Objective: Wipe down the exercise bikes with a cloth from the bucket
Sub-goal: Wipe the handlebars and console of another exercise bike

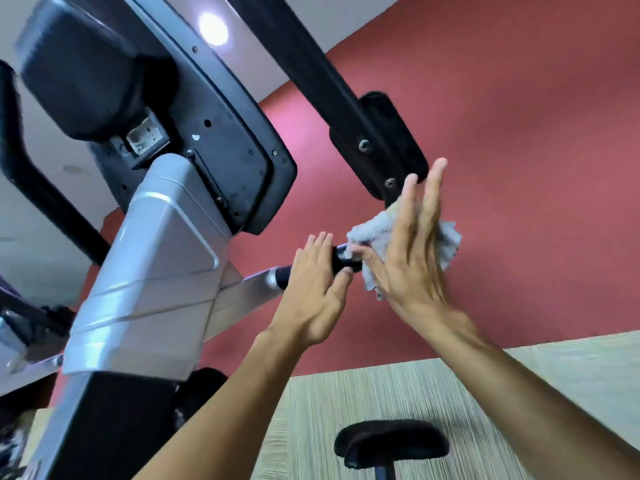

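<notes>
Against the black handlebar grip [341, 259] of the exercise bike [152, 258], a pale grey cloth [379, 225] is bunched up, just below a black bracket [381, 140] with two screws. The right hand [412, 251] presses the cloth there with its palm, fingers straight and close together, pointing up (the thumb lies across the cloth's lower edge). The left hand [311, 292] sits just beside it on the same grip, its fingers laid over the top and its thumb underneath, so that it holds the bar. That grip ends a silver bar that runs out from the bike's silver column; above the column sits the dark back of the console [221, 126]. Lower down, a black saddle [391, 441] stands over striped, light-coloured flooring [346, 410]. Behind everything is a red wall [536, 133], and a round ceiling light [213, 29] glows at the top.
</notes>
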The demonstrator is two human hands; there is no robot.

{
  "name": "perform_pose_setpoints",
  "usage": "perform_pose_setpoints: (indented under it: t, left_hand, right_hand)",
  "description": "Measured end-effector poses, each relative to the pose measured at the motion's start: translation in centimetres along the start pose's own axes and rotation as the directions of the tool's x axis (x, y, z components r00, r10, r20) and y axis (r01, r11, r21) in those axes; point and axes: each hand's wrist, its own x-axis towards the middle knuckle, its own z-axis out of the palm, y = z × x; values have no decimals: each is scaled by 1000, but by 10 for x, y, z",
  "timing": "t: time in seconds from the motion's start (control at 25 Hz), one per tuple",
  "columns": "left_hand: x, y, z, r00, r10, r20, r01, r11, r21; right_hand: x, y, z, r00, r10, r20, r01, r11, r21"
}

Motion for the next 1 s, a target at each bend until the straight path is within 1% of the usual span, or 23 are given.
perform_pose_setpoints:
  t: [0.04, 0.08, 0.12, 0.16, 0.24, 0.32, 0.36, 0.4, 0.44, 0.48, 0.52, 0.56, 0.6, 0.64, 0.68, 0.72, 0.76, 0.8, 0.84, 0.88, 0.92, 1.0]
  left_hand:
    - [6, 5, 5, 1000, -20, -17, 19, 997, -76]
    - [10, 10, 8, 999, -47, -10, 45, 988, -150]
    - [14, 13, 8, 997, -73, 3, 72, 969, -235]
    - [18, 11, 10, 996, -91, 11, 90, 951, -296]
    - [18, 10, 8, 991, -130, 29, 132, 929, -347]
    - [14, 16, 4, 982, -182, 59, 190, 900, -392]
    - [11, 23, -1, 979, -205, 20, 196, 900, -389]
    - [8, 29, -5, 979, -188, -75, 156, 937, -312]
    - [6, 38, -15, 973, -97, -210, 63, 984, -165]
    - [5, 48, -30, 937, 54, -344, -36, 998, 56]
    - [7, 60, -49, 862, 230, -452, -103, 952, 288]
    - [9, 73, -69, 784, 381, -490, -142, 879, 455]
    - [14, 85, -90, 732, 487, -476, -166, 806, 569]
    - [19, 95, -114, 712, 554, -432, -179, 737, 651]
    - [27, 102, -137, 729, 572, -376, -164, 679, 715]
    - [34, 108, -160, 771, 551, -318, -128, 624, 771]
    - [40, 113, -185, 817, 517, -255, -99, 563, 820]
    - [46, 116, -208, 855, 481, -193, -90, 505, 858]
    - [50, 119, -230, 883, 451, -125, -107, 455, 884]
    - [51, 120, -249, 906, 420, -47, -144, 412, 900]
    - [51, 120, -263, 922, 387, 27, -182, 370, 911]
    - [56, 124, -279, 934, 326, 143, -245, 298, 922]
  right_hand:
    - [2, -12, 9, 973, 218, -77, -196, 954, 229]
    - [6, -20, 15, 917, 385, -107, -318, 864, 390]
    - [9, -22, 20, 874, 475, -105, -372, 793, 483]
    - [7, -19, 24, 858, 506, -87, -388, 750, 536]
    - [-11, -11, 32, 853, 522, -12, -410, 683, 605]
    - [-30, -13, 33, 819, 557, 140, -498, 569, 655]
    - [-34, -16, 33, 799, 565, 207, -541, 524, 658]
    - [-35, -19, 30, 785, 564, 258, -572, 499, 651]
    - [-31, -20, 24, 777, 567, 272, -588, 500, 636]
    - [-23, -20, 15, 786, 568, 243, -577, 534, 618]
    - [-11, -19, 5, 810, 559, 178, -536, 583, 610]
    - [3, -20, -8, 840, 535, 91, -470, 636, 612]
    - [18, -22, -19, 871, 492, -3, -387, 689, 613]
    - [34, -26, -30, 898, 434, -76, -306, 738, 601]
    - [52, -30, -36, 926, 357, -125, -228, 790, 569]
    - [71, -34, -40, 955, 260, -145, -152, 843, 515]
    - [93, -39, -39, 980, 159, -121, -91, 896, 435]
    - [112, -46, -34, 995, 73, -66, -48, 947, 318]
    - [127, -54, -29, 999, 22, -23, -18, 984, 180]
    - [137, -61, -23, 1000, -3, -7, 3, 999, 50]
    - [141, -65, -18, 1000, -20, 0, 20, 999, -44]
    - [133, -56, -17, 999, -49, 24, 51, 993, -110]
